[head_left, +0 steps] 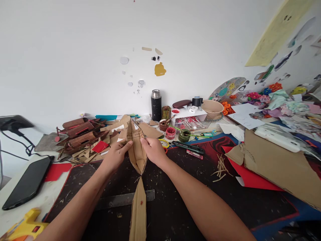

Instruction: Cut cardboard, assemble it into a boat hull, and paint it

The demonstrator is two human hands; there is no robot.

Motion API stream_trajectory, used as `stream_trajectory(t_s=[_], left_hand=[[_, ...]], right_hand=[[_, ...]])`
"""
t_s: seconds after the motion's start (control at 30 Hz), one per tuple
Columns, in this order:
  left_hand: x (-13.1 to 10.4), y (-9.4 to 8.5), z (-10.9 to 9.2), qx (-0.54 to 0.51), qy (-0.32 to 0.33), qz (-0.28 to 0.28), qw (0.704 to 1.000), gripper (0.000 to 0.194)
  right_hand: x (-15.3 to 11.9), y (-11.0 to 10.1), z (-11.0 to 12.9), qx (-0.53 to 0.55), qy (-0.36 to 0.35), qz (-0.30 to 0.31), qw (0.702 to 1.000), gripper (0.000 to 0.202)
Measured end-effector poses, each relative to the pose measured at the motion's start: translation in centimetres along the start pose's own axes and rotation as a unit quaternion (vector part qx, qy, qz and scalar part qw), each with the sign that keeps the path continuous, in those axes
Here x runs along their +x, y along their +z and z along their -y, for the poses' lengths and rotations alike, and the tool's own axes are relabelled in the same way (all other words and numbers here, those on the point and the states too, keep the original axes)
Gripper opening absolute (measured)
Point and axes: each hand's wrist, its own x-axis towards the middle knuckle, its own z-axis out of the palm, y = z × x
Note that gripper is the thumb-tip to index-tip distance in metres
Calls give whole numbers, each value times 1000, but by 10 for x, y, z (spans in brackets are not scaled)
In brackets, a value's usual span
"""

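Note:
A boat-shaped piece of folded cardboard, pointed at its near end and marked with printed letters, is held up over the dark mat. My left hand pinches its left side between thumb and fingers. On the opposite side my right hand grips the edge, thumb on top. Just below the near tip lies a long pointed cardboard strip, crossing a clear ruler. The fingertips behind the cardboard are hidden.
Brown model boats and cardboard scraps crowd the left back. Paint jars, a black flask and a utility knife stand or lie behind my hands. A cardboard sheet occupies the right; a yellow glue gun is near left.

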Motion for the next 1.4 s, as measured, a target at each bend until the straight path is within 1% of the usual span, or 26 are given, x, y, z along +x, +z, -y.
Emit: stream_trajectory(t_s=[0.13, 0.33, 0.5, 0.77, 0.97, 1.17, 1.4], left_hand=[[0, 0, 0, -22, -9, 9, 1000, 71], [0, -1, 2, -33, -15, 17, 999, 65], [0, 0, 4, -63, -30, 17, 997, 66], [2, -1, 8, -93, -38, 33, 994, 58], [2, -1, 7, -119, -54, 47, 990, 61], [0, 1, 4, -149, -64, 42, 986, 61], [1, 0, 8, -177, -67, 51, 981, 61]], right_hand=[[0, -1, 1, 7, -3, -2, 1000, 49], [1, 0, 1, 10, 3, -4, 1000, 49], [1, -1, 1, 19, 1, -4, 1000, 49], [1, -2, 2, 20, 0, -9, 1000, 50], [1, -1, 1, 34, -4, -12, 999, 50], [1, -1, 0, 38, -10, -13, 999, 49], [2, -2, 0, 45, -8, -17, 999, 49]])
